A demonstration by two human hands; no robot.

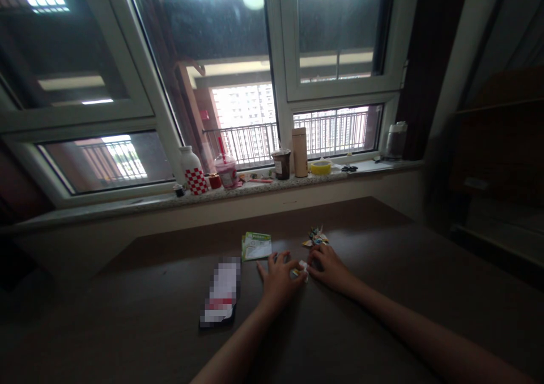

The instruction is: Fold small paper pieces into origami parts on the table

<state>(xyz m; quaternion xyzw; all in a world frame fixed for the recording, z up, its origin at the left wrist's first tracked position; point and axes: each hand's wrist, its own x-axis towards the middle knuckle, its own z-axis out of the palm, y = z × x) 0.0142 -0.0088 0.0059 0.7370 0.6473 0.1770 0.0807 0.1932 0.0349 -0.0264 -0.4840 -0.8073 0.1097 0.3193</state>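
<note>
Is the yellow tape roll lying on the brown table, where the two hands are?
No, the yellow tape roll lies on the windowsill, beyond the far edge of the table.

Can see a red and white checked bottle (194, 171), a pink drink (228, 173) with a red straw (220, 145), a dark cup (282, 165), a tan flask (300, 153) and yellow tape (321, 168) on the window sill (255, 189).

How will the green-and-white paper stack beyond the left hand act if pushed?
The green-and-white paper stack may fan apart, as its edges sit out of line. It looks thin and flat, so probably light and bendy, and unlikely to roll or tip.
</note>
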